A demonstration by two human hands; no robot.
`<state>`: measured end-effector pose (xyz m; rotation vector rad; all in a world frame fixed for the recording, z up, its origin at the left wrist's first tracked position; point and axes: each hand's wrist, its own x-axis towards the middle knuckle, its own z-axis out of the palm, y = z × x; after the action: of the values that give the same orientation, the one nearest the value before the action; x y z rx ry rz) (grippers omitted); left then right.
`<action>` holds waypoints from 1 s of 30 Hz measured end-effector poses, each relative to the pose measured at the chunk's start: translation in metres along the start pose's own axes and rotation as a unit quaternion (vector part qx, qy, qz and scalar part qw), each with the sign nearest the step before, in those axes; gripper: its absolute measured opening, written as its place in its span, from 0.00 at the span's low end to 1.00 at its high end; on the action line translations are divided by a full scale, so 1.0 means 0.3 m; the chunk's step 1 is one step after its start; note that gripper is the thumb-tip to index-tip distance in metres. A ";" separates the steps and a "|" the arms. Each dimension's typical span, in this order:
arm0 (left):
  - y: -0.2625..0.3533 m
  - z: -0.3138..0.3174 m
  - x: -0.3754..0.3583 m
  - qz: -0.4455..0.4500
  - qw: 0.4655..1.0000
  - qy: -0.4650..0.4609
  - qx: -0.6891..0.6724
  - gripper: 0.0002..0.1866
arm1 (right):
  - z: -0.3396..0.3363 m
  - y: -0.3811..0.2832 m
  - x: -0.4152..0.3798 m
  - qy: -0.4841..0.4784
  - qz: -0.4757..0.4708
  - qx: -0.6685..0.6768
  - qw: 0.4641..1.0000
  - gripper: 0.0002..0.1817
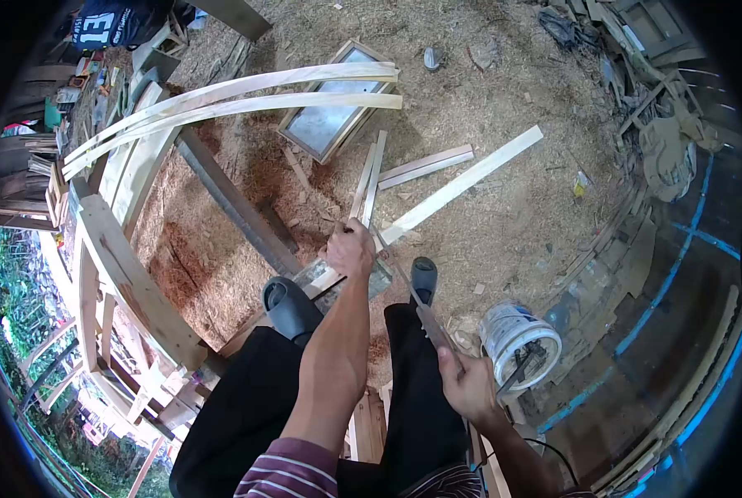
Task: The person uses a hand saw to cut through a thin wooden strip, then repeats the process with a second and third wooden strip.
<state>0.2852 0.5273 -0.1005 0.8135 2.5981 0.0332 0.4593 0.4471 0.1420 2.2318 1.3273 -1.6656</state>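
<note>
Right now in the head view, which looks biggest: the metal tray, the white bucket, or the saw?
1. metal tray, though it lies farthest away
2. white bucket
3. saw, long but thin, in the right hand; close to the bucket, unsure.

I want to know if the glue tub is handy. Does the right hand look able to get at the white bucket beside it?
Probably yes. The right hand is just beside the white bucket with nothing between them, but it is shut on a long blade, which it would have to put down first.
</note>
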 end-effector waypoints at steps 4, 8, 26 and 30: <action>-0.025 0.021 -0.004 -0.003 1.000 0.007 0.011 0.24 | 0.104 0.013 0.104 0.050 -0.044 0.001 0.998 0.26; 0.001 0.007 0.004 -0.014 1.000 -0.004 0.008 0.23 | 0.211 -0.103 0.398 0.089 -0.109 -0.002 0.990 0.26; -0.005 0.003 -0.005 0.010 0.999 -0.005 0.040 0.24 | 0.110 -0.032 0.174 0.049 -0.064 0.028 0.996 0.25; -0.014 -0.002 0.012 0.028 0.999 -0.032 0.029 0.24 | 0.093 0.043 0.145 0.072 -0.114 0.024 0.991 0.24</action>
<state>0.2800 0.5259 -0.1017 0.8936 2.5271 -0.0504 0.4488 0.4505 0.0899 2.3439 1.6501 -1.6459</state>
